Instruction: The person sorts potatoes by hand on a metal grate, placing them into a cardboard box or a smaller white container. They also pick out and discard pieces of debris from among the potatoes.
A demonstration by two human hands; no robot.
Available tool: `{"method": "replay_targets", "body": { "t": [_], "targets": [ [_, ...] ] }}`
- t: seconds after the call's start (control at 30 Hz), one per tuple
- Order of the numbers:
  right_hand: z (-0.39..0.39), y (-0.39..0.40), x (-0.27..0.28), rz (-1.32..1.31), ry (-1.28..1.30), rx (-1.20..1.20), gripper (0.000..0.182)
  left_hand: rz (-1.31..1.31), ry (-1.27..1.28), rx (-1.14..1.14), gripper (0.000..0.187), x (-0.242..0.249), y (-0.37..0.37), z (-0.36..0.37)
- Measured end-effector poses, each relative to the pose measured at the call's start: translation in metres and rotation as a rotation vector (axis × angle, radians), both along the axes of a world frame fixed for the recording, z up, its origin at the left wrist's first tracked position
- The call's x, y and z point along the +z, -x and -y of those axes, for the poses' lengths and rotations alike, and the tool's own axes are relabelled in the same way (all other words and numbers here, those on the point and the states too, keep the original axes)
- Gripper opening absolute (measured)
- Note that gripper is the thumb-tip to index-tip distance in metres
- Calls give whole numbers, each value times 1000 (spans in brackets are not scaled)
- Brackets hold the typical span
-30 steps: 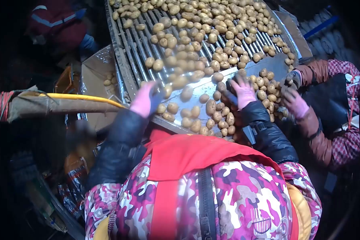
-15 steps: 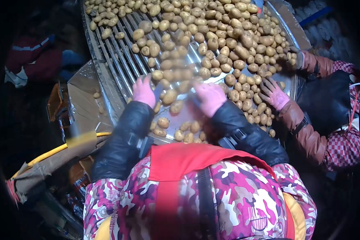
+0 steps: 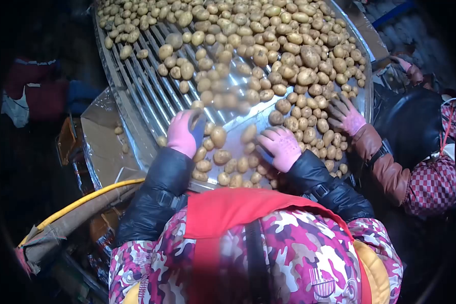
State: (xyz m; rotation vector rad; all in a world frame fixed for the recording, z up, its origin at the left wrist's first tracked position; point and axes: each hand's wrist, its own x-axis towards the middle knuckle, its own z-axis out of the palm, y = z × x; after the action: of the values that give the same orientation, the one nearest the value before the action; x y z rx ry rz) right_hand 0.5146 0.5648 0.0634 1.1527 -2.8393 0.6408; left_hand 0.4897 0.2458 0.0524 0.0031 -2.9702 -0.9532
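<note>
My left hand (image 3: 186, 133), in a pink glove with a dark palm, is at the lower edge of the metal bars. Its fingers and thumb stand apart, and a potato (image 3: 197, 105) lies just past the fingertips. To the right, over the smooth metal sheet (image 3: 238, 126), my right hand (image 3: 280, 147) in a matching glove has its fingers bent and apart, pointing left. Beside it is a slightly blurred potato (image 3: 249, 134). Several loose potatoes (image 3: 221, 156) lie between my hands and toward my body. Neither hand visibly grips one.
A large heap of potatoes (image 3: 289, 45) covers the upper sheet and part of the slatted bars (image 3: 154, 76). At the right, a co-worker's gloved hand (image 3: 347, 115) touches the potatoes. A cardboard-lined chute (image 3: 106, 142) and a yellow hose (image 3: 81, 202) are at my left.
My right hand has moved right and toward my body. More potatoes lie near my front edge. The co-worker's farther hand has drawn back from the heap.
</note>
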Motion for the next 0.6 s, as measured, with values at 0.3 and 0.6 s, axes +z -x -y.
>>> {"method": "replay_targets", "body": {
  "t": [0.3,0.6],
  "targets": [
    [34,31,-7,193,-42,-223,44,-282,493,-473,43,8,51,-56],
    [27,17,-33,231,7,-167,52,-172,439,-448,52,7,71,-61]
  ]
}}
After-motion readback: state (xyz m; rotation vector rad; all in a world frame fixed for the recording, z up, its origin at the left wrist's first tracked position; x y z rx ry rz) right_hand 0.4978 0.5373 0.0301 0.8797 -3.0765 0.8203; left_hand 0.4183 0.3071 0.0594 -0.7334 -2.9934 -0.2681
